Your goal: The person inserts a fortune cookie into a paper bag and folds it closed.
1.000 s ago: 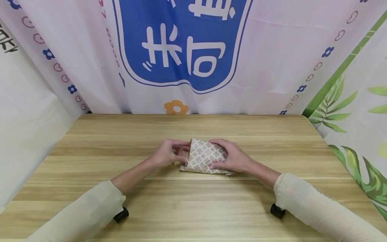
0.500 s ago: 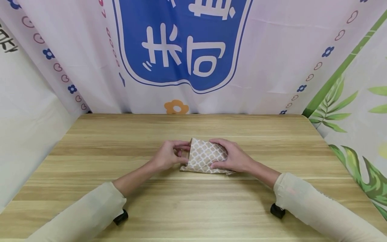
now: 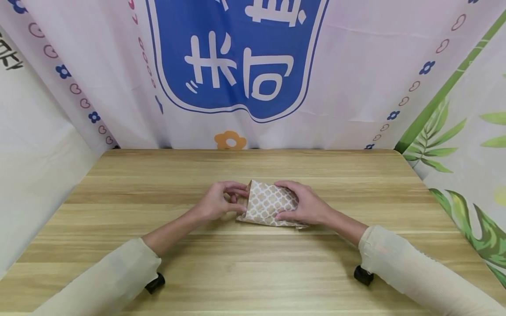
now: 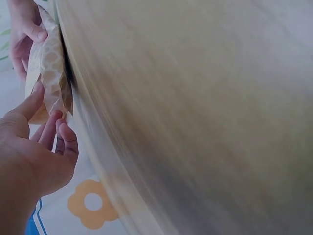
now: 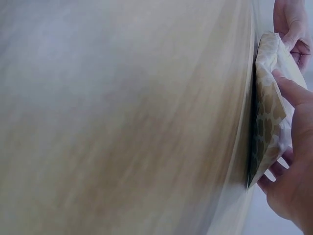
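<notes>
A brown paper bag with a white lattice print lies near the middle of the wooden table, its mouth to the left. My right hand grips its right end, thumb on the near side and fingers over the far side; in the right wrist view the right hand wraps the bag. At the mouth, my left hand holds the rim between thumb and curved fingers. The left wrist view has the left hand with thumb and fingertips on opposite edges of the bag. The bag's inside is hidden.
The wooden table runs back to a white printed curtain with a blue sign and an orange flower. Leaf-patterned cloth hangs at the right side. Black wrist straps show under the sleeves.
My left hand shifts very slightly left and back at the bag's mouth. The right hand keeps its grip, and the bag stays nearly in place.
</notes>
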`<state>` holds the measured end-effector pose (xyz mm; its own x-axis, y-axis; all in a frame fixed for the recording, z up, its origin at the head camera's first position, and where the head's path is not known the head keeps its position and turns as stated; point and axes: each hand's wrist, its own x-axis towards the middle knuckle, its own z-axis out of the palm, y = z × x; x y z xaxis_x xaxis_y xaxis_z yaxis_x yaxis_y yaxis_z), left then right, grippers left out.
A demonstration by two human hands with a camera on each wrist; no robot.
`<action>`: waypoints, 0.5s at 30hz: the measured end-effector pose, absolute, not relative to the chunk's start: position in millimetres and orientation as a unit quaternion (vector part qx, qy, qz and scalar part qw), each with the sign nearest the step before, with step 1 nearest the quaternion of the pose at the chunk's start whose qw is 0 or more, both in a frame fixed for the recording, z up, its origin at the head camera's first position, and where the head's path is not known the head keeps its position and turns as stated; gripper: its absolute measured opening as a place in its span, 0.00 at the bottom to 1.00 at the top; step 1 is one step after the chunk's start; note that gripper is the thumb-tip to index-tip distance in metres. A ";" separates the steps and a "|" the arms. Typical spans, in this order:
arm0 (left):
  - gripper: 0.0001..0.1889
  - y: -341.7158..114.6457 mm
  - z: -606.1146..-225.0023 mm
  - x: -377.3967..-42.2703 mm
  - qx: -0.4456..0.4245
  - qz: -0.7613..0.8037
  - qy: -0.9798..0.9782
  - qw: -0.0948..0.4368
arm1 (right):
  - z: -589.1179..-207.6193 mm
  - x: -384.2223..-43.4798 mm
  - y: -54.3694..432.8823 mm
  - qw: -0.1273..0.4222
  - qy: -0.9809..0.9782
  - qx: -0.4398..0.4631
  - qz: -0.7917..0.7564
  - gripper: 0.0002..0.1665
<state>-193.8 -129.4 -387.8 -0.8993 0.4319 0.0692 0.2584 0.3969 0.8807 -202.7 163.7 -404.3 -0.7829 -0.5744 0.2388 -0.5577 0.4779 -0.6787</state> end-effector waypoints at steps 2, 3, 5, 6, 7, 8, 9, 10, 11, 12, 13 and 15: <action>0.28 -130.4 -387.0 -193.6 0.208 0.509 0.831 0.083 | -404.4 -202.6 163.8 0.009 0.859 -0.330 -0.391 0.52; 0.28 -131.3 -386.8 -193.5 0.209 0.510 0.830 0.082 | -404.2 -202.4 163.8 0.008 0.859 -0.331 -0.391 0.52; 0.26 -133.3 -386.6 -193.6 0.207 0.511 0.831 0.080 | -403.4 -201.7 163.6 0.007 0.860 -0.331 -0.389 0.52; 0.25 -134.6 -386.3 -193.6 0.207 0.511 0.830 0.078 | -402.9 -201.3 163.5 0.008 0.861 -0.330 -0.388 0.52; 0.24 -136.1 -385.7 -193.4 0.205 0.511 0.832 0.074 | -402.2 -200.7 163.4 0.008 0.863 -0.328 -0.384 0.52; 0.23 -137.7 -384.9 -193.3 0.204 0.510 0.833 0.071 | -401.4 -199.8 163.6 0.007 0.866 -0.326 -0.380 0.52; 0.22 -139.5 -384.3 -193.3 0.204 0.507 0.835 0.064 | -400.4 -198.8 163.8 0.007 0.869 -0.323 -0.374 0.52; 0.21 -141.4 -383.6 -193.4 0.199 0.506 0.838 0.058 | -399.3 -197.9 164.0 0.006 0.873 -0.319 -0.368 0.52; 0.20 -143.2 -382.5 -193.3 0.194 0.504 0.840 0.051 | -398.3 -196.8 164.4 0.005 0.878 -0.314 -0.361 0.51; 0.19 -144.9 -381.6 -193.3 0.191 0.502 0.842 0.045 | -397.1 -195.8 164.7 0.005 0.882 -0.310 -0.355 0.51; 0.19 -146.7 -380.9 -193.6 0.188 0.501 0.844 0.040 | -396.1 -194.8 165.2 0.004 0.886 -0.306 -0.349 0.51; 0.18 -149.9 -380.4 -194.6 0.186 0.499 0.846 0.032 | -395.1 -193.6 166.2 0.003 0.891 -0.300 -0.340 0.50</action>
<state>-194.6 -149.9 -380.4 -0.9291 0.3455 0.1316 0.2825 0.4339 0.8555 -193.6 166.2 -395.1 -0.8204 -0.5364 0.1981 -0.5320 0.5892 -0.6081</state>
